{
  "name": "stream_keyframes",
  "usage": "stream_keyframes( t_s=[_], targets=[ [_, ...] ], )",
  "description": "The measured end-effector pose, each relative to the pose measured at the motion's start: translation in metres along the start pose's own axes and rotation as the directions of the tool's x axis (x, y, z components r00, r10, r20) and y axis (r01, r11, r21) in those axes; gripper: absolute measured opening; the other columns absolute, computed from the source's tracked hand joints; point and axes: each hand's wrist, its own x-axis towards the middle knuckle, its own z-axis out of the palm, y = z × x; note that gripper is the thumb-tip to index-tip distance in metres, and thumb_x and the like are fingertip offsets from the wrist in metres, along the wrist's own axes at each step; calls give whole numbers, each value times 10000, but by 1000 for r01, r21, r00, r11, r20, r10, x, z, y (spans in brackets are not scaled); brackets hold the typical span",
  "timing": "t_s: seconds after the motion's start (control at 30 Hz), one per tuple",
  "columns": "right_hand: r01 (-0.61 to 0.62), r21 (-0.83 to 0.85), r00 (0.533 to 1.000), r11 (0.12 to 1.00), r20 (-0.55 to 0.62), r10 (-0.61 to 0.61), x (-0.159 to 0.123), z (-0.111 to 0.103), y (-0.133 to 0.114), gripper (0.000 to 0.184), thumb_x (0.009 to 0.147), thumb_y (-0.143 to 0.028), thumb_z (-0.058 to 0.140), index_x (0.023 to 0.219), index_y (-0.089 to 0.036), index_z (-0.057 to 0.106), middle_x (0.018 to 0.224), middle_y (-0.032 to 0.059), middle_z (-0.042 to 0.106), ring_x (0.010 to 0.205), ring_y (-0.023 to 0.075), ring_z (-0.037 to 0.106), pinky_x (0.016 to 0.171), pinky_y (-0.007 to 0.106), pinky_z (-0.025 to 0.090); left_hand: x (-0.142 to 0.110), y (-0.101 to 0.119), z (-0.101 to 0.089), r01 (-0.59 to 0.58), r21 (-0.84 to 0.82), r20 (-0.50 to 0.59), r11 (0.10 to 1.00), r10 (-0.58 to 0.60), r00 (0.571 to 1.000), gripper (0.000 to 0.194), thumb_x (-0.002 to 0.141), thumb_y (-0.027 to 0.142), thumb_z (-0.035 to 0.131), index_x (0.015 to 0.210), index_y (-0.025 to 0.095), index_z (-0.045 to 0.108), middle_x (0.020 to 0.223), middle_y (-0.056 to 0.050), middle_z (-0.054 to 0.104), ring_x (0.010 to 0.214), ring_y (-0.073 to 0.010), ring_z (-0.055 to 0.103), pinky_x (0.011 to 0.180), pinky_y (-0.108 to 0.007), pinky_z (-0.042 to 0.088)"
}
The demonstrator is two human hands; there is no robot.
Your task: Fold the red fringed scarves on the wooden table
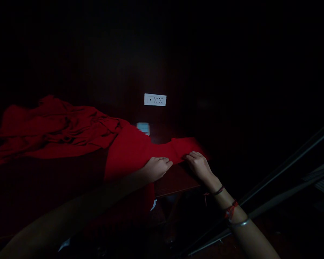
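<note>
A long red cloth lies bunched at the left and stretches right over a dark wooden surface. My left hand has its fingers curled on the cloth's near edge. My right hand grips the same edge a little further right, at the cloth's end, fingers bent over it. Part of the cloth hangs down over the front of the surface below my left arm. My right wrist wears threads and a bangle.
A white wall socket sits on the dark wall behind. A small pale object lies just behind the cloth. Slanting dark metal rods cross the lower right. The room is very dark.
</note>
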Motion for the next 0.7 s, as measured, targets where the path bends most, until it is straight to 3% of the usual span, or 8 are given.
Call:
stream_keyframes(
  t_s=[0.13,0.3,0.57,0.7],
  targets=[
    [-60,-20,998,998,-16,60,-4,0,-2,241,826,-189,345,834,-168,584,758,56,551,729,158,445,682,249,316,-5,0,7,21,2,-33,1000,-21,999,166,776,82,358,844,168,483,871,-70,517,819,-187,502,609,-267,391],
    [-120,-29,992,992,25,121,-16,7,1,234,810,-167,369,935,-195,565,834,55,547,790,165,444,712,248,319,-9,-5,15,-52,-15,-35,999,51,998,164,755,62,367,802,176,475,848,-52,488,810,-170,466,656,-259,386],
    [-279,-50,952,959,-145,270,-24,6,5,267,821,-173,313,809,-178,580,728,56,509,715,161,425,628,242,314,-8,-9,23,-53,-210,-73,976,38,997,281,731,12,330,874,194,489,831,-22,467,759,-126,464,692,-217,376],
    [-275,-78,961,958,-17,275,-21,5,1,216,804,-184,351,804,-182,567,766,59,526,739,161,448,646,238,323,-8,-9,20,-72,-306,-77,949,51,996,288,724,14,346,874,191,516,843,-24,474,757,-124,464,693,-220,373]
  ],
)
